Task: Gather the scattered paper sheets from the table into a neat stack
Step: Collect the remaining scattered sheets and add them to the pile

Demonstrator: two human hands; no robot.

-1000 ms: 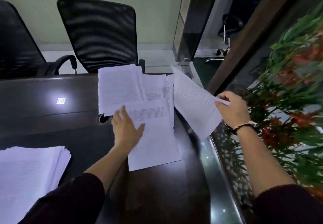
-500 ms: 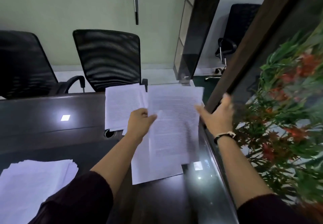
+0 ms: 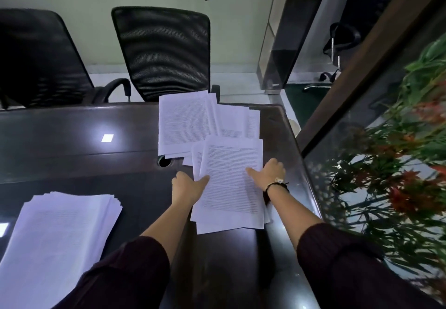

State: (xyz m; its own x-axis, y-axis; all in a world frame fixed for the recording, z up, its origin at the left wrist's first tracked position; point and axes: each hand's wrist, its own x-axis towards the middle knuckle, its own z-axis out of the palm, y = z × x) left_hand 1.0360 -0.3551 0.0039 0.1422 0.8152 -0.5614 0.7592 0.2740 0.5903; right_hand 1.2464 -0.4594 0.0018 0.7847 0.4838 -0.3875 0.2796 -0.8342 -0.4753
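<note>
Your left hand (image 3: 189, 186) and right hand (image 3: 270, 173) each pinch a side of the top sheets (image 3: 231, 183), thumbs on the print, fingers under the edges. That pile lies near the surface (image 3: 72, 144) edge at 3 o'clock; more loose sheets (image 3: 185, 121) fan at 12, overhanging the far edge. A thicker stack (image 3: 58, 236) sits at 8 o'clock, with bare dark surface between.

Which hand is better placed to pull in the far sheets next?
Probably the left hand: it grips the near pile at the edge closest to the far sheets. The right hand sits at the pile's opposite edge.
</note>
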